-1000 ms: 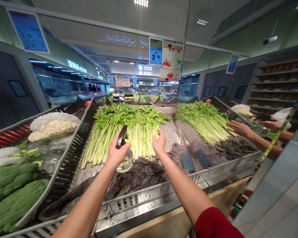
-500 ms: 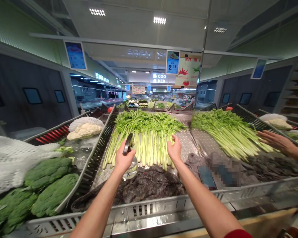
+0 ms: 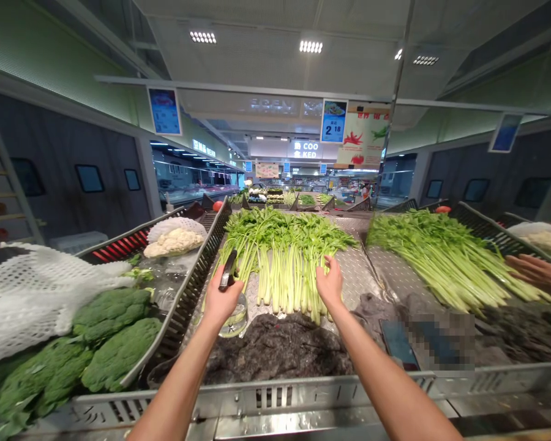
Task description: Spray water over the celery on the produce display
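My left hand point(image 3: 221, 300) is closed round a clear spray bottle point(image 3: 233, 315) with a black trigger head, held over the left end of a row of celery stalks point(image 3: 282, 263). My right hand point(image 3: 330, 285) rests on the right end of the same row, fingers curled onto the stalk bases. The celery lies on a ridged metal tray point(image 3: 353, 275). A dark damp cloth point(image 3: 275, 346) lies in front of the stalks.
Broccoli heads point(image 3: 110, 331) and white foam netting point(image 3: 37, 294) fill the left bin, with cauliflower point(image 3: 173, 241) behind. A mirror on the right repeats the celery point(image 3: 441, 257) and shows a reflected hand point(image 3: 535, 272). A metal rail point(image 3: 303, 392) runs along the front.
The view has swung left, bringing more of the broccoli bin in. Both hands stay at the celery; the right hand has settled lower onto the stalk bases.
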### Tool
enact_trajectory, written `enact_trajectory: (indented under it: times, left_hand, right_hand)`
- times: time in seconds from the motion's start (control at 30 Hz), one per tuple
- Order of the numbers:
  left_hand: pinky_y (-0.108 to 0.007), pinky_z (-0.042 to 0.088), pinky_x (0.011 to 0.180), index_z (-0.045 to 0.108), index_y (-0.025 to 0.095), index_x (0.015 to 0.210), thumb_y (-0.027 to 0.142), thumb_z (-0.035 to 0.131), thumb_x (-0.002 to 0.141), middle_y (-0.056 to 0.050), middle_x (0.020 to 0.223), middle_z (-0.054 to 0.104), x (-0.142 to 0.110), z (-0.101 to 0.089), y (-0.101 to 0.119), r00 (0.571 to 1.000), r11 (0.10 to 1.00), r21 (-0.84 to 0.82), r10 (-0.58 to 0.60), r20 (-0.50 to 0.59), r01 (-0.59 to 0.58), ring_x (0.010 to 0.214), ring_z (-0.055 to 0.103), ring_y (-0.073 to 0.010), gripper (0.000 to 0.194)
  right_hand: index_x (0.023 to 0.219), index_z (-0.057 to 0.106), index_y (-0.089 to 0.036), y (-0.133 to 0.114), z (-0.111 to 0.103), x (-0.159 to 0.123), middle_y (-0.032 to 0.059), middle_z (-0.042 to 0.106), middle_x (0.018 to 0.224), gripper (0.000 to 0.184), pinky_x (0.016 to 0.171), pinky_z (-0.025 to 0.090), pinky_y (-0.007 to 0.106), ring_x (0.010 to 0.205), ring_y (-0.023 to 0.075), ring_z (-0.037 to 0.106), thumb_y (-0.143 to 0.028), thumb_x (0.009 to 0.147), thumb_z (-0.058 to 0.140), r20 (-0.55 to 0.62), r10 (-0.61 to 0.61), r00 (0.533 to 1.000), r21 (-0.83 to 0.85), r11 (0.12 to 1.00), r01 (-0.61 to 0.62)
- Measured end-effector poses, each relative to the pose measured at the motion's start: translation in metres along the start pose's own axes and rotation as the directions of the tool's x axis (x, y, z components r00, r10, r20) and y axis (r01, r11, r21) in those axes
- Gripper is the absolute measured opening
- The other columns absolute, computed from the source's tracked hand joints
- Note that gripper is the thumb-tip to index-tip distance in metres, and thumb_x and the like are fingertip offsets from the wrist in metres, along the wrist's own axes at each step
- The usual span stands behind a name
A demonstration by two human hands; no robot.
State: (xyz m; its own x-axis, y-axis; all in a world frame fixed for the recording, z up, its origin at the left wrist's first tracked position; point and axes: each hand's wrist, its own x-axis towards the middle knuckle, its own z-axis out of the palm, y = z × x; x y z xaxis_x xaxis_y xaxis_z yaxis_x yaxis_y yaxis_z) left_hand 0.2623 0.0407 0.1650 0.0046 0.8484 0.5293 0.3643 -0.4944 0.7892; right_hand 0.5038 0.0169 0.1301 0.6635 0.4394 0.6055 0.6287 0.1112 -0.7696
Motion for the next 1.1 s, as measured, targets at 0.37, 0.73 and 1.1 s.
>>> enact_trajectory:
  times: [0.37, 0.73, 1.1]
  left_hand:
    - [-0.021, 0.035, 0.051, 0.053, 0.017, 0.088, 0.025, 0.047, 0.059, 0.004, 0.056, 0.044, 0.008, -0.004, -0.003, 0.999, 0.997, 0.068, 0.036, -0.031, -0.033, 0.051, 0.042, -0.0099, 0.030]
    - [-0.022, 0.037, 0.054, 0.053, 0.018, 0.085, 0.024, 0.047, 0.061, 0.003, 0.060, 0.050, 0.007, 0.009, 0.010, 0.997, 0.998, 0.038, 0.055, 0.056, -0.058, 0.054, 0.046, -0.0105, 0.026]
    - [-0.021, 0.034, 0.051, 0.054, 0.019, 0.085, 0.023, 0.049, 0.060, 0.005, 0.057, 0.047, 0.004, 0.026, 0.025, 0.992, 0.996, -0.031, 0.090, 0.084, -0.087, 0.051, 0.044, -0.0098, 0.026]
  right_hand:
    - [0.106, 0.048, -0.013, 0.002, 0.002, -0.003, 0.0111, 0.054, 0.105, 0.041, 0.083, 0.035, 0.037, 0.095, 0.0223, 0.050, -0.022, 0.066, 0.039, -0.003, 0.000, 1.000, 0.006, 1.000, 0.000]
    - [0.107, 0.049, -0.014, 0.001, -0.001, -0.006, 0.0113, 0.053, 0.108, 0.041, 0.082, 0.036, 0.036, 0.096, 0.0221, 0.049, -0.022, 0.067, 0.040, -0.001, 0.022, 1.000, 0.042, 0.999, -0.022]
    - [0.106, 0.048, -0.012, 0.008, -0.010, -0.002, 0.0119, 0.053, 0.106, 0.042, 0.083, 0.036, 0.036, 0.095, 0.0227, 0.049, -0.022, 0.066, 0.040, -0.015, 0.020, 1.000, -0.004, 1.000, -0.020]
